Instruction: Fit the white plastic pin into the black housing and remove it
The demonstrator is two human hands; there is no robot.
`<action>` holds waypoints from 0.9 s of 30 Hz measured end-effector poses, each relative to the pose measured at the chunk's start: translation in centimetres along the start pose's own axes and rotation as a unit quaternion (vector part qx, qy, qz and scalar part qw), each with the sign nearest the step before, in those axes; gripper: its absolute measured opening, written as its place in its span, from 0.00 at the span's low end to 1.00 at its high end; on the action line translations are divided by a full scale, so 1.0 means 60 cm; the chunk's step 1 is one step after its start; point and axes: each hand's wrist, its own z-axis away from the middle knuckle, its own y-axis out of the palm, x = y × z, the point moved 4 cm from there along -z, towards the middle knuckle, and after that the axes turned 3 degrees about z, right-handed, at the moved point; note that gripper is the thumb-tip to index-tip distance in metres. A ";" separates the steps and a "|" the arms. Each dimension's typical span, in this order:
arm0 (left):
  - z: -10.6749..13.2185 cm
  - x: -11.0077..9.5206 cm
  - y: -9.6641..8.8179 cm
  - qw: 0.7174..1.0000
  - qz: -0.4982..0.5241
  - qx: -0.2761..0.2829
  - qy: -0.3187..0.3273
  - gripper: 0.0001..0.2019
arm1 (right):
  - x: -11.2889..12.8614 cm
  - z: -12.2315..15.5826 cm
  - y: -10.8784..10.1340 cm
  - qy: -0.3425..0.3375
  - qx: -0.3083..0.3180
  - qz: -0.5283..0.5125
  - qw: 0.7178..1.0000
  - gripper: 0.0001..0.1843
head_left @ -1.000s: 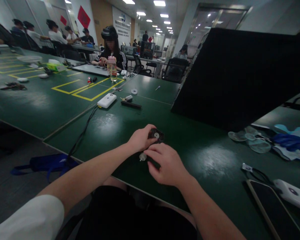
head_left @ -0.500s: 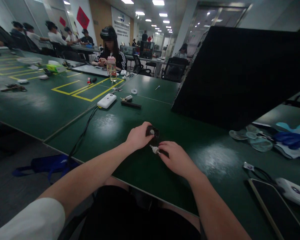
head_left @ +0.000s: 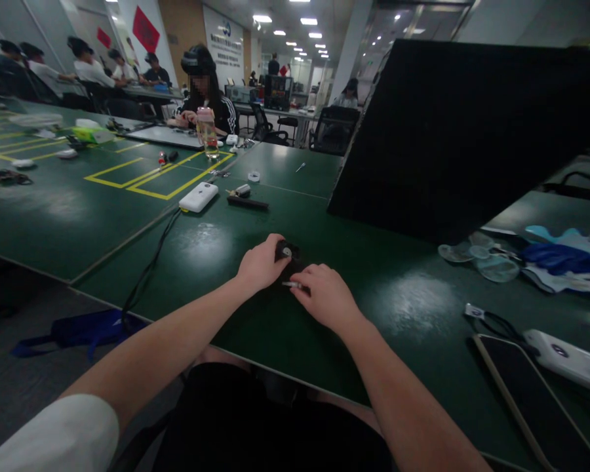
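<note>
Head view: both hands meet over a small black part that lies on the green table, just in front of the person. The left hand curls over the part's near-left side, its fingers pressed together on it and holding it down; a pale round spot shows on the part's top.

The right hand lies palm down just beside it, and its fingers pinch a thin pale pin, only the tip of which sticks out toward the left hand. A second ago a stubby white piece lay on the table under the right hand. Half a second ago that hand held it up between its fingertips, clear of the black part. Now the white body is hidden inside the fingers and the tip sits close under the black part, almost touching it. As a judgement, the hands have closed from picking up to fitting, with the two pieces being brought together. Whether they already touch cannot be told, since the hands cover the join.

Farther off lie a white box with a cable, a black bar, and at right a phone. A large black panel stands behind.
</note>
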 end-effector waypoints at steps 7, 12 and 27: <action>0.010 -0.018 0.003 0.999 0.021 0.030 0.030 0.23 | -0.089 0.023 -0.026 0.211 -0.177 -0.375 0.885 0.19; 0.019 -0.033 0.005 0.996 0.042 0.051 0.058 0.23 | -0.115 0.017 -0.012 0.265 -0.182 -0.545 0.775 0.20; 0.032 -0.052 0.001 0.987 0.115 0.067 0.091 0.22 | -0.112 0.025 -0.019 0.311 -0.214 -0.569 0.730 0.15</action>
